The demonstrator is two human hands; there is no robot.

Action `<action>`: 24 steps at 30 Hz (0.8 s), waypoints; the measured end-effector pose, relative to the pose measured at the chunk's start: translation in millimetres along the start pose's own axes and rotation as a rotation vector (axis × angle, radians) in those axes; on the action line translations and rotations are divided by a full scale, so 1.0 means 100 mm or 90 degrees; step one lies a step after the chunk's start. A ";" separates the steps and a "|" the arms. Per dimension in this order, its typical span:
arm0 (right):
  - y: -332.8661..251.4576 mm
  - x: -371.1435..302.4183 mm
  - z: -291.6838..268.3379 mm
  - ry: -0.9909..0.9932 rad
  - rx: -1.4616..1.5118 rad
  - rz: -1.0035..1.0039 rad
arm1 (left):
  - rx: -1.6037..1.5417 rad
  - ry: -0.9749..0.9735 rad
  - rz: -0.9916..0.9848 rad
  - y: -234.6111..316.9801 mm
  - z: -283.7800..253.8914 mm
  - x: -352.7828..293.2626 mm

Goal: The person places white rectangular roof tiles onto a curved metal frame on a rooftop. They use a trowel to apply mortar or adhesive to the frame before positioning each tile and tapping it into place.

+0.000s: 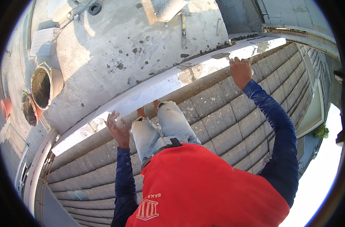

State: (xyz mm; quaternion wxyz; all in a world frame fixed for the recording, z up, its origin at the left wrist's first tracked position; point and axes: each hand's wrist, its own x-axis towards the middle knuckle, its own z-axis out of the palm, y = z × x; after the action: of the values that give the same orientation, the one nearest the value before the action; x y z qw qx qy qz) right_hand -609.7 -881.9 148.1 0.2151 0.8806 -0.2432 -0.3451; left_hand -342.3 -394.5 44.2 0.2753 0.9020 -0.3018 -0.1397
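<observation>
A long white board (149,91), smeared with grey mortar in places, runs along the edge of a concrete slab before me. My left hand (118,129) is at its near side toward the left end, fingers spread and fingertips at the board's face. Farther right, my right hand (241,73) has its fingers bent over the board's near edge, beside a dark grey mortar patch (220,55). The undersides of both hands are hidden.
Grey roof tiles (225,117) slope away below the board, under my legs. On the concrete slab (104,56) stand mortar-stained buckets (57,82) at left. A hammer (183,30) lies at the back, near a pale block (170,9). Mortar crumbs dot the slab.
</observation>
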 end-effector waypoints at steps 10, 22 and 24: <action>-0.22 -0.14 -0.11 0.036 0.099 0.017 | 0.038 -0.043 -0.030 0.07 0.15 0.29; -1.29 -0.48 -0.40 0.142 0.496 -0.161 | 0.080 -0.161 0.003 -0.15 0.25 0.57; -1.39 -0.67 -0.38 0.088 0.616 -0.117 | 0.047 -0.173 0.046 -0.20 0.27 0.62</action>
State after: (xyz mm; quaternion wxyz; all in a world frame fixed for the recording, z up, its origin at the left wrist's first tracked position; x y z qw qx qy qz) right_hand -586.5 -725.3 131.1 -0.2338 0.9181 -0.2821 -0.1512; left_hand -295.9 -430.9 5.8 0.2036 0.8729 -0.3735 -0.2391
